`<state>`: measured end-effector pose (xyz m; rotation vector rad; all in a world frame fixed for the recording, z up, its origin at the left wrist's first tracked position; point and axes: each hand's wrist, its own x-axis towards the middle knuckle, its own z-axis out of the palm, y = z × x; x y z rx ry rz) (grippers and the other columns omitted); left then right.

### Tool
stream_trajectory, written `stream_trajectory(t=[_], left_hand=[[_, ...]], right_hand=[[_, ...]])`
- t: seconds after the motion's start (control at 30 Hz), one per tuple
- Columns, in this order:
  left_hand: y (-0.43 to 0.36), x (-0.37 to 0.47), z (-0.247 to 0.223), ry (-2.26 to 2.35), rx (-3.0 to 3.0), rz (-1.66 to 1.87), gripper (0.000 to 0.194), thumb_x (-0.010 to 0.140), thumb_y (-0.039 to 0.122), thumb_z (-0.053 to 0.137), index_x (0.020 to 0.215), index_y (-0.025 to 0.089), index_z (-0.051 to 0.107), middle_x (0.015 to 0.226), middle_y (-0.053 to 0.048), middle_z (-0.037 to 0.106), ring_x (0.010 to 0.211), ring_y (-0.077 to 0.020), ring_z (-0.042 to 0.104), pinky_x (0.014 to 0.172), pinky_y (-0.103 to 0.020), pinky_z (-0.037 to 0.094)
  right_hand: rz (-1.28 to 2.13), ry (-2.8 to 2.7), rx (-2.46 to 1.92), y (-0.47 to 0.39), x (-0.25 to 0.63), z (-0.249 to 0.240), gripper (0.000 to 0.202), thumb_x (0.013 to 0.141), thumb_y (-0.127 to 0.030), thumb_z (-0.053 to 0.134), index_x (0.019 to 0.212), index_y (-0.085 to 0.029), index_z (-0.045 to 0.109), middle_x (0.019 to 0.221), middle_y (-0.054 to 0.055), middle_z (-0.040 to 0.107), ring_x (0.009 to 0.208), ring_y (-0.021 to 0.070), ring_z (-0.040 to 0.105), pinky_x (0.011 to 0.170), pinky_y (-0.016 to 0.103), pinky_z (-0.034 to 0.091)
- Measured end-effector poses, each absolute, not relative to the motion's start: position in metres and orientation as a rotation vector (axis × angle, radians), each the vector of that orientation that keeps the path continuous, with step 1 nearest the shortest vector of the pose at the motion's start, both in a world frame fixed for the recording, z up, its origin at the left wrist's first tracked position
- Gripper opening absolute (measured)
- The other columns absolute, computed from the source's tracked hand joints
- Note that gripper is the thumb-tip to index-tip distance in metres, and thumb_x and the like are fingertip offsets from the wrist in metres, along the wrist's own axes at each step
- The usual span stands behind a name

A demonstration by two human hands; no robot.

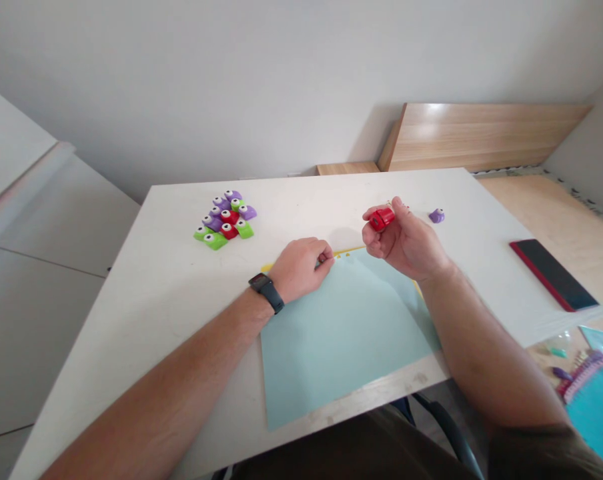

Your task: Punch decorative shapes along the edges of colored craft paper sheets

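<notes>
At lower centre, the pale blue sheet (341, 347) could be skewed if dragged by the left hand (301, 263), its fingers curled; whether anything is pinched cannot be told. Right of centre, the red plastic piece (381, 219), clamped by the right hand's (406, 243) fingers, could be dropped if gripped loosely.

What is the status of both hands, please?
Right hand: grip on red craft punch, held up. Left hand: loosely curled at far edge of pale blue sheet. Close by: purple craft punch, right of right hand.
</notes>
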<state>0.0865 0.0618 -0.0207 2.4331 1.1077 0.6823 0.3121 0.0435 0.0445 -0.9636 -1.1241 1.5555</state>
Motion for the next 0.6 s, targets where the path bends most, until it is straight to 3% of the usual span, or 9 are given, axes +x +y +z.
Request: stream_trajectory(t=[0.6], left_hand=[[0.0621,0.087,-0.0218,1.117,2.425,0.681,0.011,0.093,0.025,0.059,0.088,0.02,0.068,0.084,-0.003,0.07,0.08,-0.0193,0.064,0.075,-0.033,0.049]], right_hand=[[1.483,-1.26,-0.965,0.0425,0.3151,0.0386,0.039,0.091,-0.063,0.062,0.097,-0.025,0.064,0.082,0.003,0.066,0.061,0.0148,0.056,0.056,0.03,0.045]])
